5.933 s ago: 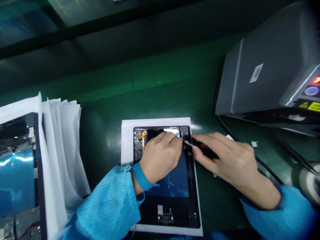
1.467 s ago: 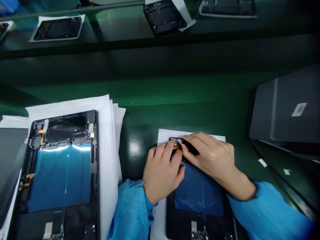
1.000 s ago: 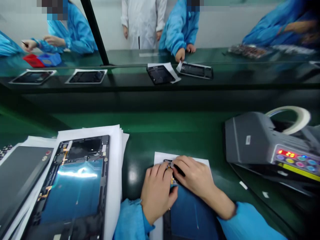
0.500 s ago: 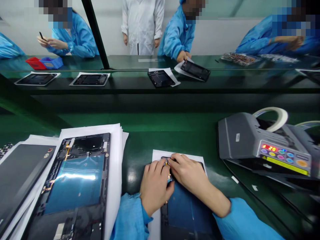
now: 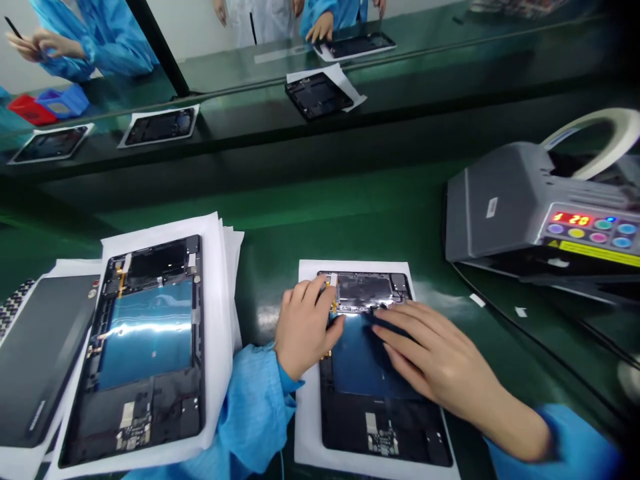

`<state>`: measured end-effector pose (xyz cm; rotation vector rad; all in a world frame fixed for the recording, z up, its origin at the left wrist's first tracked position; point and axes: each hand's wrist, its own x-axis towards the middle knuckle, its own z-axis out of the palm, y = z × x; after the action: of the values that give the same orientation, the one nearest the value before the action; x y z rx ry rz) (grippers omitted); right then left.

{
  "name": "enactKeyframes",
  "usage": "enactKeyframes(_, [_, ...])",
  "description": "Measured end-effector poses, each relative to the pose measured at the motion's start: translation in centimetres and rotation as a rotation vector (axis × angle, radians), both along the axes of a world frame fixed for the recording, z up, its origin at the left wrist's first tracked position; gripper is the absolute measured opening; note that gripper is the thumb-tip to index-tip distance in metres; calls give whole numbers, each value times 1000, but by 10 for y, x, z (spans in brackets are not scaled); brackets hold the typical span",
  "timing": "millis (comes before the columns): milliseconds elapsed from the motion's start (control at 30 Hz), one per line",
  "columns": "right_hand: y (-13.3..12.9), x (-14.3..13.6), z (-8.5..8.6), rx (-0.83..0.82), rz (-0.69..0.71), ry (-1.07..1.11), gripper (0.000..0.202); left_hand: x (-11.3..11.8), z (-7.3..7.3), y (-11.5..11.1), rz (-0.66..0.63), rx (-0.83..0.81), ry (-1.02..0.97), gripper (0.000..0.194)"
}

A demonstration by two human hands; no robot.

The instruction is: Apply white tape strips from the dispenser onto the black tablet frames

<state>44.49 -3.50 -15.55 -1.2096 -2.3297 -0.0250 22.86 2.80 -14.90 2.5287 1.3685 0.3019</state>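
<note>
An opened tablet (image 5: pixel 370 427) lies on white paper (image 5: pixel 309 400) in front of me, with a blue sheet over its middle. My left hand (image 5: pixel 305 327) rests at its upper left edge, fingertips on the gold connector area, thumb and fingers apart. Over the tablet's right side is my right hand (image 5: pixel 435 353), palm down with its fingers stretched out, holding nothing. A second opened tablet (image 5: pixel 145 333) sits on a stack of paper to the left.
At the right stands a grey tape dispenser (image 5: pixel 505 207) with a lit panel and a cable. A dark panel (image 5: pixel 45 347) lies at far left. Beyond, a shelf (image 5: pixel 240 120) bears several tablets; people in blue and white coats stand behind it.
My right hand has moved off the tablet's top left part, down and to the right, and its fingers have spread. My left hand stays at the upper left edge. The view has tilted.
</note>
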Motion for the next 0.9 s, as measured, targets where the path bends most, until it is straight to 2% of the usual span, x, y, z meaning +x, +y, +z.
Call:
enactKeyframes(67, [-10,12,-1,21,-56,81,20,1,1,0,-24,29,44,42])
enactKeyframes(167, [-11,22,-8,-19,-122,169,18,4,2,1,-41,67,87,44])
enactKeyframes(333, [-2,23,-16,-123,-93,234,14,7,2,5,-42,97,105,47])
enactKeyframes(533, [-4,25,-12,-149,-103,261,15,2,-3,8,3,61,-91,32])
enactKeyframes(733, [-6,25,-8,-82,-121,221,14,-1,-5,8,45,39,-206,35])
enactKeyframes(900, [17,4,-1,4,-82,25,14,1,-6,8,46,22,-221,35])
